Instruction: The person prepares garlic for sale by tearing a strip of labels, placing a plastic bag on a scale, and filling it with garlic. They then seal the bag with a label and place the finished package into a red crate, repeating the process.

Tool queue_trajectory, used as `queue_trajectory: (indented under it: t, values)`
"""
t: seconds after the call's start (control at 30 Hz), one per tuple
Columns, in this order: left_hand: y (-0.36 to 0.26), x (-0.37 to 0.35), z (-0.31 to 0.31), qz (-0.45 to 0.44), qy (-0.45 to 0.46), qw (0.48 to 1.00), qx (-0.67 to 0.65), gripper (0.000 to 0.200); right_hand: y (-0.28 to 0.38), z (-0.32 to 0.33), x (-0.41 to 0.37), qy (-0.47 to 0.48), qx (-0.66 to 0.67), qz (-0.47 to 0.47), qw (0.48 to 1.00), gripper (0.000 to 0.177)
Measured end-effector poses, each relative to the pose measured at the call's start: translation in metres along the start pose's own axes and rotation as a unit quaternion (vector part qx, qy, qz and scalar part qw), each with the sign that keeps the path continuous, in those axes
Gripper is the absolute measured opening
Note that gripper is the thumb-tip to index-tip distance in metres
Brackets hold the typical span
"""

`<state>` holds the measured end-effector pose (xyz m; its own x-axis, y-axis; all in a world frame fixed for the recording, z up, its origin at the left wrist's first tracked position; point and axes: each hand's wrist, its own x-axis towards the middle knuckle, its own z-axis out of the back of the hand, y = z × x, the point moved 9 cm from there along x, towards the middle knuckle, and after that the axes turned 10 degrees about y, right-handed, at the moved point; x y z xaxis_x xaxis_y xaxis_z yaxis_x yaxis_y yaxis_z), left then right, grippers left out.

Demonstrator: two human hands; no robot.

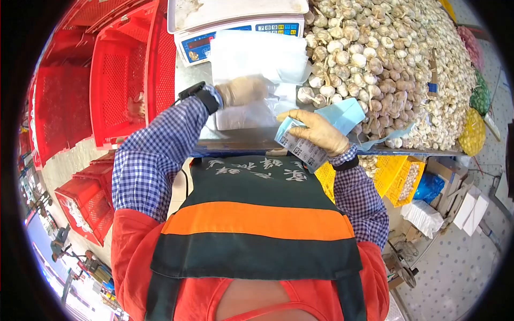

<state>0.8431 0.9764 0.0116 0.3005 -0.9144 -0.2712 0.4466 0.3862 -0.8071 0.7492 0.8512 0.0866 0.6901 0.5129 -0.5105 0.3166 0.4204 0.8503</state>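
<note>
My right hand, in a pale glove, grips a strip of printed labels with rows of black codes. Its light-blue backing sticks out past the hand toward the garlic. My left hand, gloved too, is over a stack of clear plastic bags on the metal table. Motion smears its fingers, so I cannot make out whether they hold a bag. More whitish bags lie just beyond it, in front of the scale. A big heap of garlic bulbs spreads to the right of both hands.
A weighing scale stands at the back of the table. Red plastic crates line the left side. Yellow crates sit below the table's right edge. Net bags rest at the heap's far right.
</note>
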Motion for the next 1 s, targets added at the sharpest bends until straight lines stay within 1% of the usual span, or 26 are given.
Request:
queue_trajectory:
  t: [0.03,0.07,0.1,0.17,0.2,0.23,0.27,0.3,0.33,0.37,0.4,0.43,0.47,0.5,0.53,0.57,0.63,0.67,0.7,0.73,0.77,0.83,0.87,0.93,0.97,1.0]
  values:
    - [0.007,0.001,0.01,0.002,-0.002,1.0,0.0,0.007,0.004,-0.008,0.003,0.043,0.044,-0.004,0.998,0.026]
    - [0.023,0.002,0.018,0.042,0.018,0.998,-0.049,0.01,0.0,-0.009,0.005,0.044,0.048,-0.04,0.997,0.023]
    - [0.033,0.001,0.025,0.081,0.037,0.991,-0.098,0.013,-0.002,-0.009,0.009,0.046,0.046,-0.039,0.997,0.023]
    - [0.012,-0.006,0.085,0.093,-0.066,0.991,0.068,0.019,-0.012,0.002,0.018,-0.016,-0.021,-0.047,0.999,0.026]
    - [0.028,-0.009,0.117,0.107,-0.171,0.973,0.108,0.022,0.0,0.008,0.02,-0.074,-0.117,0.022,0.99,0.025]
    - [0.014,-0.022,0.152,0.119,-0.273,0.943,0.148,0.025,-0.002,0.005,0.027,-0.072,-0.118,0.023,0.99,0.025]
    - [0.004,-0.04,0.174,0.141,-0.364,0.911,0.134,0.023,-0.012,0.005,0.036,-0.08,-0.043,0.002,0.996,0.025]
    - [-0.043,-0.065,0.196,0.161,-0.451,0.87,0.12,0.022,-0.019,0.005,0.046,-0.081,-0.016,-0.004,0.997,0.026]
    - [-0.083,-0.079,0.195,0.057,-0.527,0.817,0.226,0.022,-0.025,0.004,0.057,-0.082,0.011,-0.01,0.997,0.027]
    - [-0.111,-0.083,0.182,-0.008,-0.538,0.801,0.264,0.026,-0.032,0.004,0.067,-0.083,0.037,-0.015,0.996,0.028]
    - [-0.126,-0.082,0.16,-0.022,-0.508,0.833,0.218,0.027,-0.035,0.006,0.074,-0.093,-0.026,-0.087,0.991,0.031]
    - [-0.122,-0.067,0.122,-0.119,-0.441,0.87,0.184,0.028,-0.04,0.012,0.079,-0.105,-0.089,-0.158,0.978,0.033]
    - [-0.112,-0.054,0.088,-0.113,-0.378,0.902,0.177,0.029,-0.047,0.018,0.087,-0.136,-0.173,-0.172,0.96,0.039]
    - [-0.102,-0.043,0.054,-0.104,-0.313,0.929,0.168,0.03,-0.055,0.017,0.095,-0.136,-0.172,-0.169,0.961,0.039]
    - [-0.069,-0.023,0.007,-0.004,-0.191,0.949,0.25,0.028,-0.069,0.017,0.099,-0.123,-0.219,-0.228,0.941,0.042]
    - [-0.055,-0.023,-0.007,-0.004,-0.191,0.949,0.25,0.028,-0.079,0.018,0.098,-0.108,-0.265,-0.287,0.914,0.044]
    - [-0.025,-0.016,-0.03,0.053,-0.095,0.988,0.113,0.039,-0.062,0.02,0.08,-0.083,-0.261,-0.311,0.91,0.049]
    - [-0.025,-0.015,-0.029,0.05,-0.094,0.988,0.111,0.039,-0.064,0.019,0.067,-0.048,-0.24,-0.314,0.917,0.052]
    - [-0.034,-0.016,-0.027,0.063,-0.048,0.987,0.141,0.036,-0.064,0.016,0.051,-0.009,-0.22,-0.316,0.923,0.055]
    - [-0.037,-0.018,-0.03,0.08,-0.005,0.982,0.17,0.033,-0.052,0.018,0.036,0.011,-0.308,-0.314,0.898,0.057]
    - [-0.029,-0.019,-0.029,0.084,-0.009,0.982,0.17,0.033,-0.05,0.016,0.022,0.041,-0.341,-0.335,0.878,0.058]
    - [-0.038,-0.023,-0.034,-0.088,-0.06,0.96,0.258,0.032,-0.031,0.018,-0.003,0.027,-0.234,-0.295,0.926,0.046]
    - [-0.03,-0.021,-0.041,-0.093,-0.057,0.96,0.256,0.032,-0.038,0.021,-0.01,0.024,-0.23,-0.299,0.926,0.046]
    - [-0.014,-0.014,-0.04,-0.035,-0.076,0.957,0.278,0.029,-0.018,0.013,-0.007,0.029,-0.219,-0.097,0.971,0.032]
    - [-0.008,-0.01,-0.039,-0.016,-0.081,0.955,0.285,0.028,-0.02,0.011,-0.007,0.027,-0.218,-0.098,0.971,0.032]
    - [-0.001,-0.004,-0.034,0.006,-0.026,0.982,0.189,0.027,-0.012,0.005,-0.003,0.025,-0.161,-0.064,0.985,0.029]
